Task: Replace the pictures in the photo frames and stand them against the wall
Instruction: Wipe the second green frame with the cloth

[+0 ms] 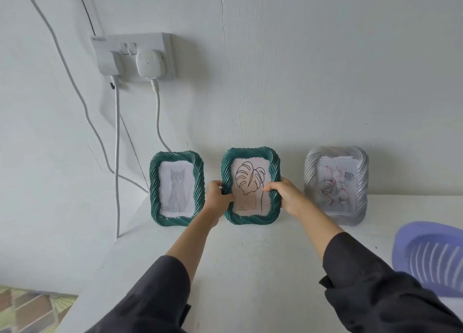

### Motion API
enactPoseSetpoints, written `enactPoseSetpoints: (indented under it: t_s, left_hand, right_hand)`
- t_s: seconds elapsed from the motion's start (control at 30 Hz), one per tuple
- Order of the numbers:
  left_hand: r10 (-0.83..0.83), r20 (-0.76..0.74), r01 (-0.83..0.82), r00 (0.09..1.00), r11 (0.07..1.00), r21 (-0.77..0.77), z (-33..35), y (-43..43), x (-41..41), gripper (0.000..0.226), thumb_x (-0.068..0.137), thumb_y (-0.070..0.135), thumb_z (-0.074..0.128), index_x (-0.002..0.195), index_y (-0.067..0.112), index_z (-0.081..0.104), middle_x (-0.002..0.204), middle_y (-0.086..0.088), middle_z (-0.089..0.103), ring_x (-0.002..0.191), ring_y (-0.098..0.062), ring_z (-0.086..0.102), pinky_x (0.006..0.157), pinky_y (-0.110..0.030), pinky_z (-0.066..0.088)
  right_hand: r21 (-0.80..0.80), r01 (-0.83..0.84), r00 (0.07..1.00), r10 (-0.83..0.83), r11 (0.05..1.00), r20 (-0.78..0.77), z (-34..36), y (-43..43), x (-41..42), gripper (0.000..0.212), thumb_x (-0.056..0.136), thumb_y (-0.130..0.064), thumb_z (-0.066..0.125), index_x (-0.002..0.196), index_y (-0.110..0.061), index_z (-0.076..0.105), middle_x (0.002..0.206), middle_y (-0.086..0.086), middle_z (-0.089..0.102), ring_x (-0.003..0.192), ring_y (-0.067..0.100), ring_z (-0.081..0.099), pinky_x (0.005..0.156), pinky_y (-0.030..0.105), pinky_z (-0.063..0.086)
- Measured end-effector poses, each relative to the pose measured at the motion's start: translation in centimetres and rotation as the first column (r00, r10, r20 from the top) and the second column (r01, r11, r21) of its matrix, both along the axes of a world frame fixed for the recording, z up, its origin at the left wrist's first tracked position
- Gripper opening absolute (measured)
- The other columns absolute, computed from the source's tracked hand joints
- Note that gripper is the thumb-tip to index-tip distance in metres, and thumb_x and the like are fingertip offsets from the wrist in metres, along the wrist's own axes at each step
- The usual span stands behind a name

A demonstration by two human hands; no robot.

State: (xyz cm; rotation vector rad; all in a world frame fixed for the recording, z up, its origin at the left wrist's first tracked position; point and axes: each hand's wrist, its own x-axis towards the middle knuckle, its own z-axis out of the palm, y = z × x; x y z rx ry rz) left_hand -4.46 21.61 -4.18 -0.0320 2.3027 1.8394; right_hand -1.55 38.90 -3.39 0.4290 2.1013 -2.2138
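Three frames stand along the wall on a white table [250, 252]. The left green frame [176, 187] holds a cat drawing. The middle green frame [251, 185] holds a leaf line drawing and stands upright, its base on the table. My left hand [217, 198] grips its left edge and my right hand [285, 195] grips its right edge, thumb over the front. The silver frame [336, 185] on the right holds a rose picture and leans on the wall, untouched.
A purple slatted plastic basket [433, 257] sits at the table's right edge. A wall socket [135, 57] with two plugs hangs above left, and white cables [117, 157] drop down behind the table's left end. Patterned flooring shows at bottom left.
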Motion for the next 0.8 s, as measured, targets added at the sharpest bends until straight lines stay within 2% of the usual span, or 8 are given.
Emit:
enactPoseSetpoints:
  t_s: [0.23,0.33,0.43,0.57,0.67,0.8]
  left_hand:
    - [-0.016,-0.008,0.016,1.000,1.000,0.019,-1.2,0.2,-0.4,0.043,0.090,-0.005,0.048,0.128,0.009,0.033,0.125,-0.018,0.050,0.113,-0.033,0.054,0.091,-0.044,0.052]
    - [-0.027,-0.026,0.028,0.999,0.999,0.028,-1.5,-0.1,-0.1,0.048,0.088,-0.008,0.050,0.129,0.011,0.033,0.119,-0.016,0.051,0.107,-0.030,0.055,0.089,-0.043,0.053]
    - [-0.037,-0.036,0.038,0.999,0.999,0.030,-2.0,-0.6,0.6,0.054,0.084,-0.009,0.055,0.130,0.011,0.035,0.110,-0.013,0.052,0.099,-0.027,0.055,0.086,-0.038,0.054]
    - [-0.044,-0.016,0.045,0.999,0.998,0.038,-2.7,-1.3,1.2,0.054,0.083,-0.009,0.058,0.131,0.008,0.038,0.111,-0.014,0.055,0.101,-0.028,0.058,0.089,-0.038,0.053]
    - [-0.052,-0.020,0.052,0.998,0.998,0.034,-2.7,-1.3,1.6,0.053,0.084,-0.010,0.056,0.131,0.007,0.039,0.112,-0.015,0.056,0.102,-0.028,0.058,0.089,-0.037,0.053]
    - [-0.063,-0.024,0.064,0.998,0.998,0.021,-2.6,-1.4,1.9,0.053,0.084,-0.009,0.057,0.132,0.008,0.039,0.113,-0.016,0.056,0.103,-0.029,0.059,0.089,-0.039,0.053]
  right_hand:
    - [-0.010,0.022,1.000,-0.023,1.000,-0.011,-1.5,0.4,-1.0,0.025,0.083,0.004,0.051,0.067,-0.014,0.042,0.063,0.002,0.039,0.057,0.013,0.038,0.055,0.024,0.030]
    - [0.031,0.023,0.999,-0.021,0.999,-0.037,-1.9,0.3,-0.6,0.027,0.082,0.004,0.054,0.067,-0.014,0.042,0.064,0.002,0.040,0.061,0.014,0.039,0.059,0.025,0.032]
    - [0.056,0.031,0.996,-0.027,0.998,-0.080,-2.7,0.4,0.2,0.019,0.079,0.003,0.061,0.081,-0.012,0.050,0.070,0.001,0.047,0.072,0.016,0.046,0.069,0.028,0.038]
    - [0.041,0.109,0.989,-0.104,0.993,-0.109,-3.5,0.5,1.6,0.028,0.078,0.008,0.062,0.086,-0.019,0.057,0.084,0.001,0.060,0.082,0.019,0.057,0.074,0.032,0.049]
    - [0.028,0.128,0.986,-0.124,0.991,-0.114,-3.7,0.5,2.5,0.030,0.079,0.007,0.063,0.097,-0.017,0.058,0.091,0.004,0.064,0.089,0.023,0.060,0.077,0.035,0.053]
    - [0.051,0.123,0.989,-0.118,0.991,-0.086,-3.3,0.4,2.9,0.040,0.081,0.005,0.063,0.117,-0.012,0.055,0.090,0.002,0.065,0.085,0.019,0.062,0.076,0.030,0.052]
